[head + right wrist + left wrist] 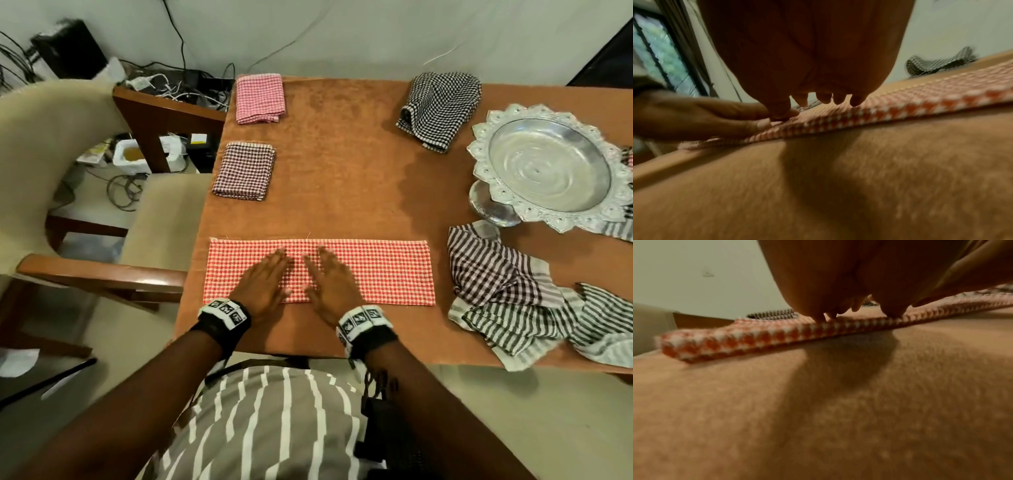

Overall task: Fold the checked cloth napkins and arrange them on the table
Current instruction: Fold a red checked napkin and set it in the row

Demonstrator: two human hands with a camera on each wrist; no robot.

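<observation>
A red-and-white checked napkin (376,270) lies folded into a long strip near the table's front edge. My left hand (265,279) and right hand (330,277) rest flat on its middle, side by side, fingers straight. In the left wrist view the left hand (838,288) presses on the strip (748,335); in the right wrist view the right hand (807,65) lies on the strip (900,107). A folded pink checked napkin (259,98) and a folded dark checked napkin (245,170) lie along the left edge. A loose black checked napkin (440,108) sits at the back.
The table (342,154) has a brown cover. A silver pedestal tray (551,168) stands at the right, with a heap of striped and checked cloths (513,298) in front of it. A beige chair (68,154) stands left of the table.
</observation>
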